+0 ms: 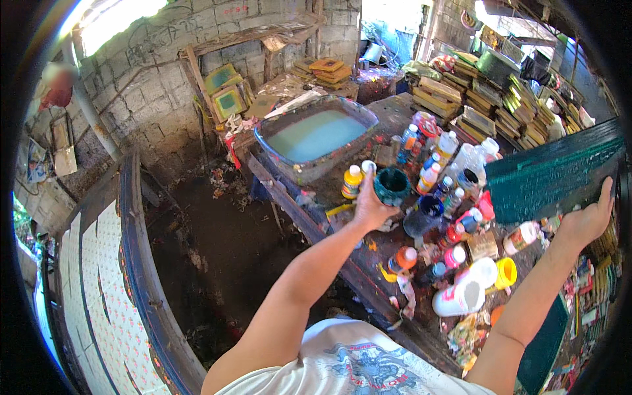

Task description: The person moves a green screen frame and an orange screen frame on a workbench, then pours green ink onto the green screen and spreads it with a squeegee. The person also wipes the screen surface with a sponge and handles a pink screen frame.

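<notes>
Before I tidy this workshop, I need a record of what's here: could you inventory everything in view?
Table: one, dark, centre
Cup: one, dark green, above the table
Upper panel: one, dark green, right
Lower panel: one, dark green, lower right
Tub of pale liquid: one, greyish, on the table
Bottles: many, mixed colours, on the table
Open pot: one, dark bluish, beside the cup
Flat frames: many, mainly yellowish brown, upper right
Patterned sheets: several, white and pink, left
Block wall: grey, background
Shirt: one, white with print, lower edge
Hands: two, bare; left holding the cup, right holding the upper panel
</notes>
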Available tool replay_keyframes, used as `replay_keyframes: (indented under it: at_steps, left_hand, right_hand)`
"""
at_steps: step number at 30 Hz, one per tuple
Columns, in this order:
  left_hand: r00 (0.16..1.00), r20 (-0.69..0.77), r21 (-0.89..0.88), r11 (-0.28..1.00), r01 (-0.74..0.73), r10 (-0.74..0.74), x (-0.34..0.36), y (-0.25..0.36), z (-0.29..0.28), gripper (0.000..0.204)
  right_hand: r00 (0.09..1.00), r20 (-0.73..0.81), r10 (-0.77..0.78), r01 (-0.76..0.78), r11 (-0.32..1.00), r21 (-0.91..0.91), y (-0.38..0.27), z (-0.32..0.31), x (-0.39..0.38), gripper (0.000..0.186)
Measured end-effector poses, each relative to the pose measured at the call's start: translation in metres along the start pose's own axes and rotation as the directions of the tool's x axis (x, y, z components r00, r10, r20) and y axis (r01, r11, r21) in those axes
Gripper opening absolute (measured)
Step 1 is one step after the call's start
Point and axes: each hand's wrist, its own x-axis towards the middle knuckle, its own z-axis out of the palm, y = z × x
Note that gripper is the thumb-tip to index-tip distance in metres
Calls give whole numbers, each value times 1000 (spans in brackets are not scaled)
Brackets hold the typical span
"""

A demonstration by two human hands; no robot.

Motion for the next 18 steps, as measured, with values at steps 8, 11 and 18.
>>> replay_keyframes:
  at_steps: [8, 11, 18]
  left_hand:
    - [962, 236, -246, 949, 199, -140, 22, -33, -2, 150]
    - [976, 192, 171, 983, 69, -102, 22, -48, -15, 155]
    - [906, 393, -15, 986, -163, 156, 23, 24, -175, 123]
  right_hand:
    - [778, 204, 595, -605, 619, 501, -82, 82, -11, 43]
    - [757, 281, 591, -628, 537, 563, -115, 120, -22, 44]
    - [683, 367, 632, -686, 383, 618, -242, 236, -67, 42]
